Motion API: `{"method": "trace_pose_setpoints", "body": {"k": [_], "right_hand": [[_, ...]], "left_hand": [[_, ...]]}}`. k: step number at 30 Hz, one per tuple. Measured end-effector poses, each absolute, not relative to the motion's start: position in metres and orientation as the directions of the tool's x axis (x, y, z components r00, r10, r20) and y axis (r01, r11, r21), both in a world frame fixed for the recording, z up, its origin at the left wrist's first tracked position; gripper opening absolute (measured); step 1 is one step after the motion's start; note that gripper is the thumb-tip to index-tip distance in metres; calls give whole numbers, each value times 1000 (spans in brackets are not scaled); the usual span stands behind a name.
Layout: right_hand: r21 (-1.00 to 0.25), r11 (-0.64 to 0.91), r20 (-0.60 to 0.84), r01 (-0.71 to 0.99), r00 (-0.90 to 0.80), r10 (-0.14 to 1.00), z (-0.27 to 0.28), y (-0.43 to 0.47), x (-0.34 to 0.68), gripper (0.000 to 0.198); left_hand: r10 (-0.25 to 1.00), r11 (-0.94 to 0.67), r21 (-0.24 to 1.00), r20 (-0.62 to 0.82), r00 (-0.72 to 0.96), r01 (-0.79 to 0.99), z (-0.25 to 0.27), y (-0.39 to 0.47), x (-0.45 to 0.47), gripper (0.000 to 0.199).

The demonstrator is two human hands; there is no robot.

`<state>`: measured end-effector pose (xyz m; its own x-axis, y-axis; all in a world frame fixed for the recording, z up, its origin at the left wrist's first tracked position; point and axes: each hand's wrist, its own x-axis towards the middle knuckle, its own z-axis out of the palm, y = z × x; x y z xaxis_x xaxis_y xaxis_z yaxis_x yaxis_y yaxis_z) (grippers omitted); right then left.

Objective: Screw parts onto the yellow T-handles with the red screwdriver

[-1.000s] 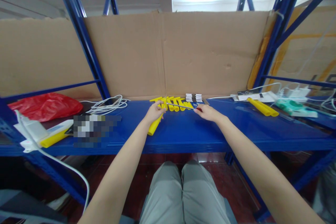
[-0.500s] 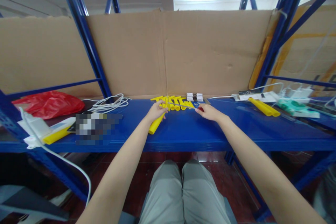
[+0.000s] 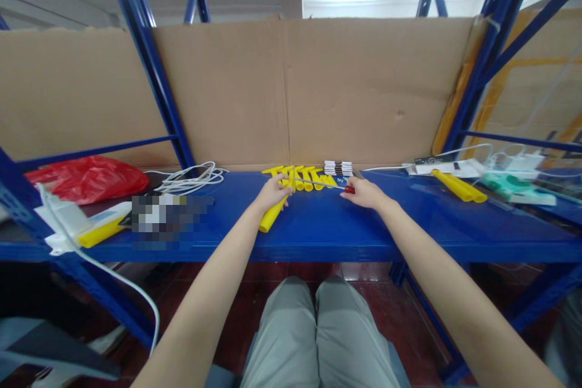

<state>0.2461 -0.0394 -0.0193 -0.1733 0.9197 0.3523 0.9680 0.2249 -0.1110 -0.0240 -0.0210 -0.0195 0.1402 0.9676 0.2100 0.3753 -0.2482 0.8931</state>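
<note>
My left hand (image 3: 271,190) is closed around a yellow plastic piece with a tube-shaped handle (image 3: 271,218), whose lower end points down toward the shelf's front edge. In my right hand (image 3: 365,193) is a screwdriver (image 3: 350,190) with a red handle, gripped at that handle. Its long metal shaft runs left to the top of the yellow piece by my left fingers; the tip's exact contact is hidden. Just behind the shaft lie several more yellow T-shaped pieces (image 3: 313,179) in a row. A stack of white and black parts (image 3: 337,168) sits to their right, near small bits too tiny to name.
The blue shelf (image 3: 336,227) has cardboard (image 3: 373,91) behind it. At left are a red plastic bag (image 3: 91,179), a coiled white cable (image 3: 195,179) and a white power strip (image 3: 63,218). At right lie two yellow tubes (image 3: 457,186) and a green-and-white object (image 3: 518,188).
My right hand has shifted very slightly, and more of the red screwdriver handle shows. My left hand keeps hold of the yellow piece in nearly the same place.
</note>
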Motion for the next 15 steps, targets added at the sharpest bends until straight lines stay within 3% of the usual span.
{"method": "trace_pose_setpoints", "body": {"k": [5,15], "right_hand": [[-203,312,302,928,-243,922,-19,-40,245,19],[-104,217,367,971,-166,915,-18,-38,246,19]], "left_hand": [[971,-235,896,200,131,376,-20,-21,-23,38],[967,-250,884,210,143,395,-20,-22,-23,37]]}}
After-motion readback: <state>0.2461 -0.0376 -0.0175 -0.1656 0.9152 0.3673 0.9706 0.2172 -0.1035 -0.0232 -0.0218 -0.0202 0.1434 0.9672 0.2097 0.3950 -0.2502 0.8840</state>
